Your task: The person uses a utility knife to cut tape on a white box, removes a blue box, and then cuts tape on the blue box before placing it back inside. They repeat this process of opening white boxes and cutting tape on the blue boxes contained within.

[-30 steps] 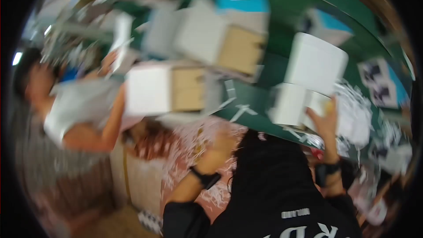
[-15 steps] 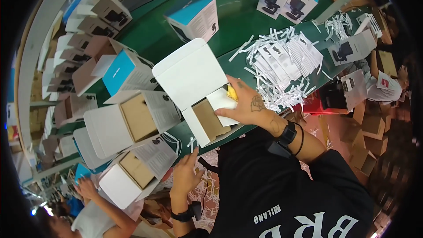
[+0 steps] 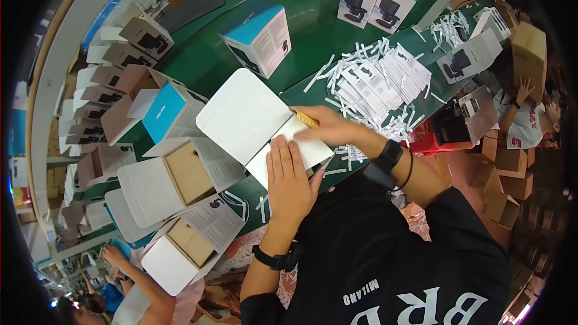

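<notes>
An open white carton (image 3: 244, 117) stands at the table's near edge, its large lid raised toward the far left. My left hand (image 3: 289, 177) lies flat over the white inner flaps (image 3: 314, 149), its fingers stretched out and close together. My right hand (image 3: 328, 126) grips the carton's right side, thumb on the flap and other fingers partly hidden. A small ridged yellow thing (image 3: 307, 119) shows at those fingers; whether it is held or worn is unclear. The flaps cover the carton's inside.
Open cartons with brown inserts (image 3: 191, 171) stand at left, beside a row of printed boxes (image 3: 147, 36). Leaflets (image 3: 376, 81) lie on paper shreds at right. A blue-topped box (image 3: 259, 36) stands beyond. Another person's arm (image 3: 141, 280) shows at lower left; someone at far right handles a cardboard box (image 3: 528, 54).
My left hand has come up from the table edge onto the carton's flaps. The inner flaps have been folded down over the opening. At far right a person has lifted a cardboard box.
</notes>
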Tool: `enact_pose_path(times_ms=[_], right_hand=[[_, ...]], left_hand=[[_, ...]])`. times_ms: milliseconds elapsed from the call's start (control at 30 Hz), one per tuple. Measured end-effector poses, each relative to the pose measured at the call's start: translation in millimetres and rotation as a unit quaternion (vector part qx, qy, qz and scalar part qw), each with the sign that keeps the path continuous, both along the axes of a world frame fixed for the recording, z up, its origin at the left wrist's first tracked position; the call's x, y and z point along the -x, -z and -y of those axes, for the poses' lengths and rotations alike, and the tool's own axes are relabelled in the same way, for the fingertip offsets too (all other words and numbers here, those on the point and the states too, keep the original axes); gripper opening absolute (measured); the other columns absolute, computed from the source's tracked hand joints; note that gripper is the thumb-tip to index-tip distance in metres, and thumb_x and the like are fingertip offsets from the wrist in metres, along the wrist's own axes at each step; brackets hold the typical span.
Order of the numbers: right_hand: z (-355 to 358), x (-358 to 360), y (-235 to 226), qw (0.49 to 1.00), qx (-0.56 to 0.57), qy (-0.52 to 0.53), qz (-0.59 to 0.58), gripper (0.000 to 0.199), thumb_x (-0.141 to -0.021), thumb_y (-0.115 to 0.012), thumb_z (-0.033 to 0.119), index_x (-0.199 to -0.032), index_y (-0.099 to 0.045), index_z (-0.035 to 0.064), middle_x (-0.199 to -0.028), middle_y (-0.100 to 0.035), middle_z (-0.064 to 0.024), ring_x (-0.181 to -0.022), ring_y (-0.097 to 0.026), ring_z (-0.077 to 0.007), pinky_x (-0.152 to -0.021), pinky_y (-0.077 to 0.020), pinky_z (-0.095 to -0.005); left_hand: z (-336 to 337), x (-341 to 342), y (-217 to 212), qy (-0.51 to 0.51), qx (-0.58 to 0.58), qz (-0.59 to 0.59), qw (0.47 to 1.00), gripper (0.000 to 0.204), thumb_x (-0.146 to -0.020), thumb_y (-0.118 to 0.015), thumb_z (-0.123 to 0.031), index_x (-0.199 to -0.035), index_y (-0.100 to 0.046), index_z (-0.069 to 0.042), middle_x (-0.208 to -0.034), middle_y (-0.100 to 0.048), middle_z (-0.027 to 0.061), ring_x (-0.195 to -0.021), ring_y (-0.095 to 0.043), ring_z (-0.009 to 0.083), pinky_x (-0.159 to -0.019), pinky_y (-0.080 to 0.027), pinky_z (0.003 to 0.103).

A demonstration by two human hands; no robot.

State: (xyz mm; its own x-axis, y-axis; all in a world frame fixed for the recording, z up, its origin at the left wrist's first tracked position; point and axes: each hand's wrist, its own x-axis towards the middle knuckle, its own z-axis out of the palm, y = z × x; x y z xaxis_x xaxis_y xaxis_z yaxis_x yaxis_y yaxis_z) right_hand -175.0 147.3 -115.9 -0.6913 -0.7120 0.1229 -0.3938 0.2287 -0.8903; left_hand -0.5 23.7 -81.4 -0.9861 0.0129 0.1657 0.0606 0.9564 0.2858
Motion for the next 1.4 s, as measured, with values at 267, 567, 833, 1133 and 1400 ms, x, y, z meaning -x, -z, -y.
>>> enact_pose_path(times_ms=[267,567,833,1133,1400], right_hand=[[6,27,-59,0.947,0.117,0.007,0.3,0.046,-0.098,-0.064,0.024,-0.134,-0.06,-0.0044,-0.097,-0.074,-0.01,-0.051,-0.049,-0.0077,-0.065,-0.0462,-0.0274],[-60,-62,-112,0.992,0.094,-0.016,-0.082,0.021,-0.094,-0.064,0.018,-0.106,-0.07,0.0016,-0.095,-0.073,-0.0141,-0.077,-0.069,-0.0206,-0.076,-0.0551,-0.0367],[-79,-107,-156,0.969,-0.226,0.101,-0.025,0.017,-0.096,-0.062,0.012,-0.107,-0.07,0.0007,-0.087,-0.073,-0.0148,-0.076,-0.073,-0.0241,-0.067,-0.0538,-0.0335],[-77,-139,-128,0.967,-0.108,0.175,0.15,0.024,-0.099,-0.061,0.021,-0.107,-0.069,0.0004,-0.072,-0.067,-0.0159,-0.064,-0.068,-0.0317,-0.061,-0.0513,-0.0389],[-75,-156,-117,0.975,-0.101,0.189,0.061,0.023,-0.101,-0.061,0.015,-0.114,-0.068,-0.0026,-0.077,-0.071,-0.008,-0.063,-0.068,-0.0127,-0.059,-0.0523,-0.0282]], left_hand=[[4,-4,-11,0.057,-0.058,0.014,0.997,0.082,-0.089,-0.074,-0.03,-0.15,-0.037,0.01,-0.156,-0.035,0.0342,-0.146,-0.033,0.0511,-0.119,-0.028,0.058],[-6,-22,-38,-0.116,-0.787,0.03,0.605,0.047,-0.095,-0.06,-0.011,-0.139,-0.054,0.003,-0.136,-0.063,0.0211,-0.127,-0.059,0.0386,-0.11,-0.044,0.053],[-12,-29,11,-0.024,-0.834,0.023,0.551,0.042,-0.095,-0.054,-0.002,-0.136,-0.055,0.003,-0.134,-0.063,0.0172,-0.121,-0.063,0.033,-0.108,-0.047,0.05],[-13,-42,32,-0.001,-0.771,0.036,0.635,0.039,-0.103,-0.052,-0.012,-0.139,-0.053,0.001,-0.14,-0.059,0.0148,-0.128,-0.058,0.0303,-0.113,-0.042,0.047],[-16,-36,18,0.017,-0.82,0.011,0.573,0.043,-0.105,-0.051,-0.016,-0.145,-0.048,0.001,-0.142,-0.058,0.0151,-0.133,-0.054,0.0292,-0.117,-0.037,0.048]])
